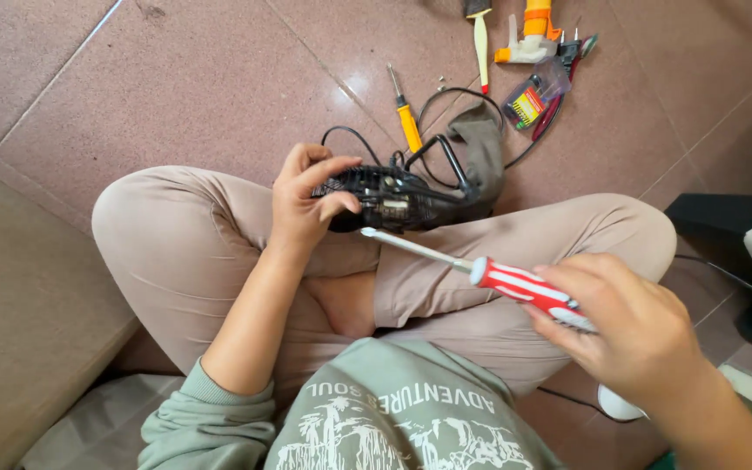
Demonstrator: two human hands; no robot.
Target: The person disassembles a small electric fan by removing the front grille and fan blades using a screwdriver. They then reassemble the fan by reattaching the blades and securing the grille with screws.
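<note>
Left grip (306, 204) around fan (393, 198), screwdriver (480, 270) alongside.

Even, soft daylight; faint sheen on floor tiles (219, 78) toward 12 o'clock. Shadows weak. Focus sharp centrally; slight wide-angle stretch at the edges.

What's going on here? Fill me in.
A person sits cross-legged on a tiled floor. The left hand steadies a small black wire-grilled fan on the lap. The right hand holds a red-handled screwdriver, tip at the fan's edge. A yellow screwdriver and other tools lie on the floor beyond.
</note>
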